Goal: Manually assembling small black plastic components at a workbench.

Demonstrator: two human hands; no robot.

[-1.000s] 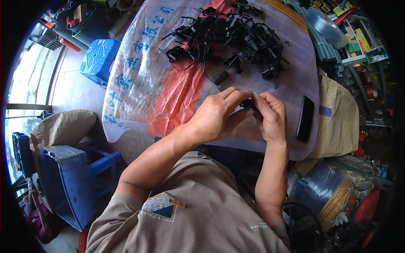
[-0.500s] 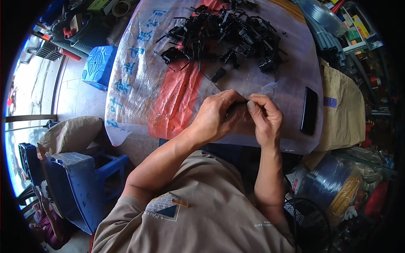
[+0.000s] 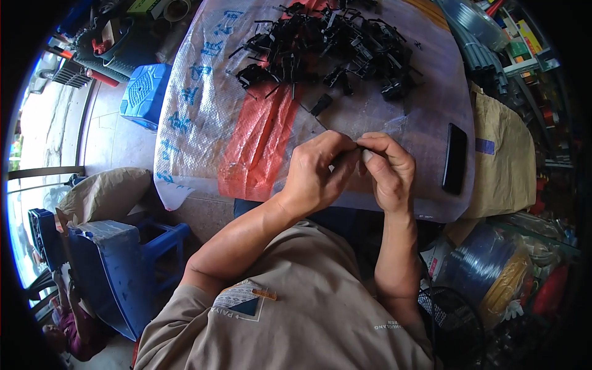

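Small dark part, mostly hidden, pinched between fingertips of both hands, above near edge of table. Left hand curled, thumb and fingers closed on part. Right hand likewise closed on it, fingertips meeting left's. Beyond hands: one heap of black plastic parts, too many and tangled to count, loose on woven plastic sheet covering table. One black phone flat at right. Two blue plastic stools: one left of table, one lower left.
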